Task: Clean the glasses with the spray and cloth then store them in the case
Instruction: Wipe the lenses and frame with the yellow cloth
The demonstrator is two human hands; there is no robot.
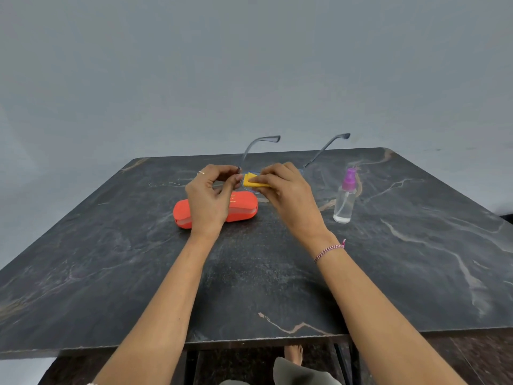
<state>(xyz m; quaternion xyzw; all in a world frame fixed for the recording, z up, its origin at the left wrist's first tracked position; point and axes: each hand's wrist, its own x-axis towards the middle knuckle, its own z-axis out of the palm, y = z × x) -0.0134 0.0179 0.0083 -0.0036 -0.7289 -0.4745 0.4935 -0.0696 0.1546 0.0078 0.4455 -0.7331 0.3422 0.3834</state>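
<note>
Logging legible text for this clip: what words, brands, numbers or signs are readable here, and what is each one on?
Nothing here is readable.
Orange case: a small gold marking on its top, beside the left hand, too small and blurred to read.
Spray bottle: clear with a purple top, no label visible.
Glasses, yellow cloth, table: no text visible.

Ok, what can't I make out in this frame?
Head view: the lenses of the glasses sit mostly behind the cloth, left hand and right hand; clean or smeared cannot be told.
Head view: the case lettering is too small and partly behind the left hand.
Head view: the bottle liquid level is hard to read, clear on clear.
</note>
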